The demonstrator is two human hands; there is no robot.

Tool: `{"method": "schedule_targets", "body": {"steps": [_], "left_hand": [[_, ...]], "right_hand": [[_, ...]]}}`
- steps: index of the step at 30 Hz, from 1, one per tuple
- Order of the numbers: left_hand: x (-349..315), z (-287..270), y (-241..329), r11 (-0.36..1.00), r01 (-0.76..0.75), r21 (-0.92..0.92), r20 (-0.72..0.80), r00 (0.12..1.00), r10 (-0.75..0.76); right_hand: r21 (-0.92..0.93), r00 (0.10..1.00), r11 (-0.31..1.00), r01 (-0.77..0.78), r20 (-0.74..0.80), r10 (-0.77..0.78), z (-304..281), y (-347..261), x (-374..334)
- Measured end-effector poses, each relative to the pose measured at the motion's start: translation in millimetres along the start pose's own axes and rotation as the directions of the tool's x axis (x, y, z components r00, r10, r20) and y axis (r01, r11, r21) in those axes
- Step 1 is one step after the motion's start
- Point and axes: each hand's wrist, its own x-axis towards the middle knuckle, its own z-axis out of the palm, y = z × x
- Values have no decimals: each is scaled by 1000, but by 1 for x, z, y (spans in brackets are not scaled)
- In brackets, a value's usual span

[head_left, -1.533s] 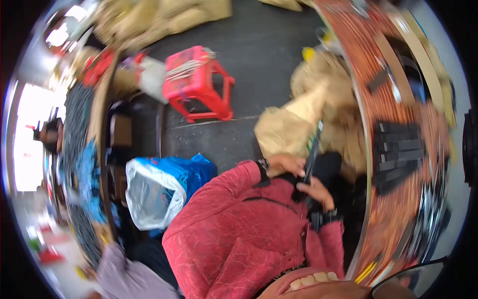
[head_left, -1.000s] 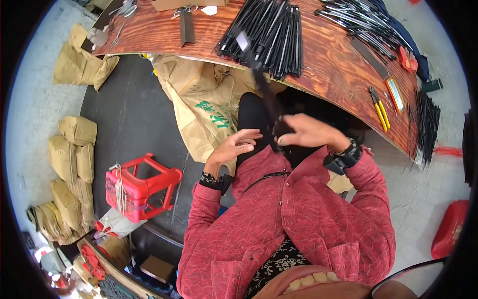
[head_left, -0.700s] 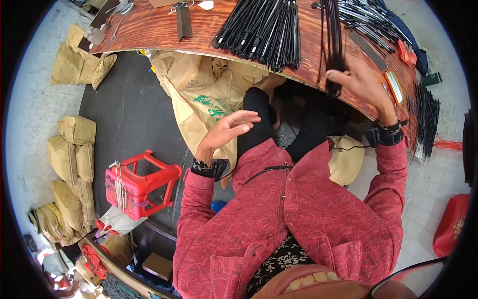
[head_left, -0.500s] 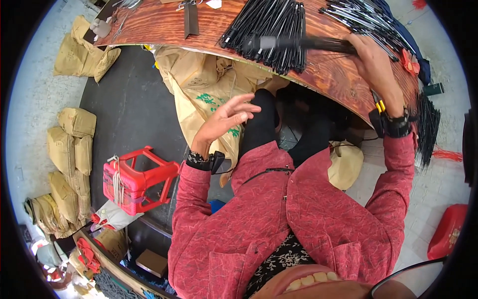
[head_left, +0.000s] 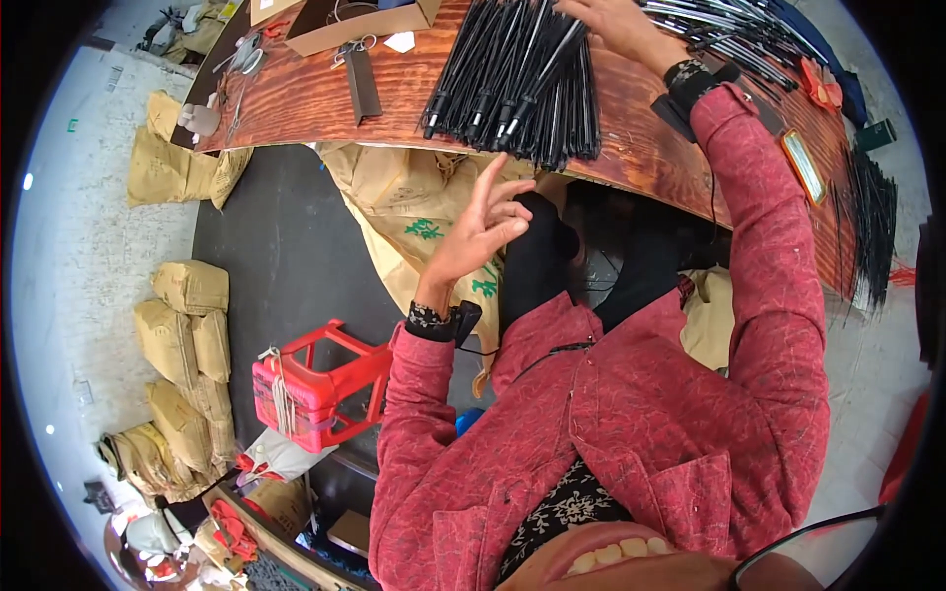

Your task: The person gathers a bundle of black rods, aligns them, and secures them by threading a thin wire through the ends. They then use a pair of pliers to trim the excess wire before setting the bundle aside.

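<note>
Black slender rods lie heaped, silver-streaked.

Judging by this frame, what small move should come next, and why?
Probably the right hand should draw back from the pile of black rods: its fingers are at the pile's far end, the rods appear to rest on the table, and the raised left hand holds nothing.
</note>
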Motion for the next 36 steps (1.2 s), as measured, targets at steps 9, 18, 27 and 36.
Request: {"method": "schedule_targets", "body": {"steps": [9, 18, 27, 36], "left_hand": [[21, -11, 0, 997, 31, 71, -1, 1000, -31], [-3, 33, 5, 991, 118, 70, 166, 978, -128], [49, 82, -31, 960, 114, 256, 645, 719, -258], [118, 133, -116, 677, -252, 691, 666, 585, -462]], "right_hand": [[66, 997, 995, -68, 24, 67, 55, -36, -13], [64, 947, 947, -316, -33, 318, -28, -70, -85], [6, 582, 597, -802, 231, 780, -181, -110, -278], [-168, 271, 277, -946, 55, 961, -263, -124, -445]]}}
